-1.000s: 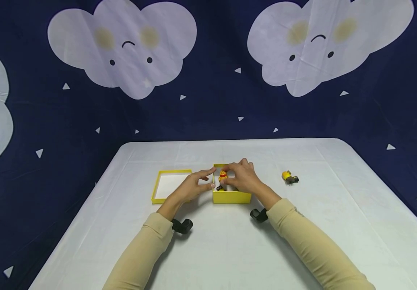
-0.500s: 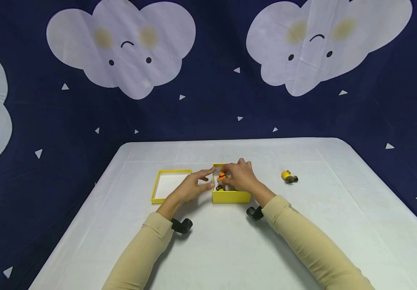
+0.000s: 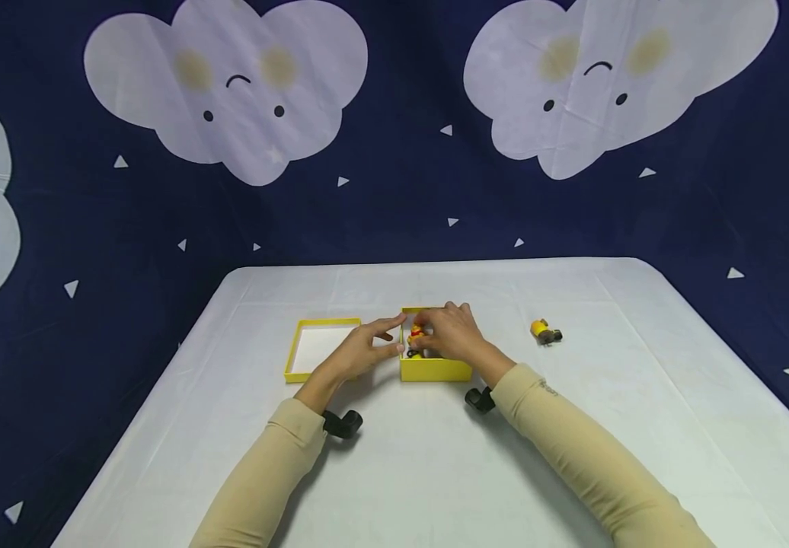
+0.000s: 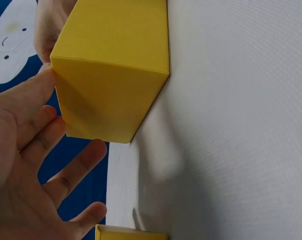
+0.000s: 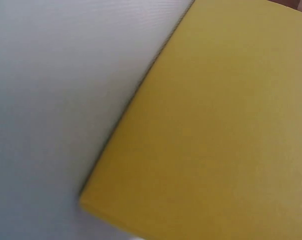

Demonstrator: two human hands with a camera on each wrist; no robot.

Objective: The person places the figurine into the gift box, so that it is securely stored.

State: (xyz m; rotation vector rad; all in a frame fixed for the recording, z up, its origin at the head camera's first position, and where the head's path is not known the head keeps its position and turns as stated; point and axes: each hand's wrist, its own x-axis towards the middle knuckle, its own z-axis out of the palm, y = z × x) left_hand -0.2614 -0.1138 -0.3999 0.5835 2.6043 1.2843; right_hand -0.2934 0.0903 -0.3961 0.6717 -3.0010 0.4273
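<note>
A yellow box [image 3: 436, 371] with its top off stands at the middle of the table. My left hand [image 3: 360, 352] touches its left wall with thumb and fingertips, the other fingers spread; in the left wrist view this hand [image 4: 35, 165] lies beside the box [image 4: 105, 95]. Over the box, my right hand [image 3: 455, 335] pinches a small red and yellow figure [image 3: 416, 333] at the box's left end. Another dark and yellow piece [image 3: 413, 354] lies below that figure. Only the yellow box wall [image 5: 216, 125] fills most of the right wrist view, which hides the fingers.
To the left lies a shallow yellow lid [image 3: 322, 346] with a white inside, partly behind my left hand. A small yellow and dark figure [image 3: 545, 332] lies to the right of the box. Behind the white table [image 3: 422, 472] hangs a dark blue cloth with clouds.
My right hand has shifted slightly left with the red and yellow figure, nearer the box's left wall. The left hand stays in the same place at the box.
</note>
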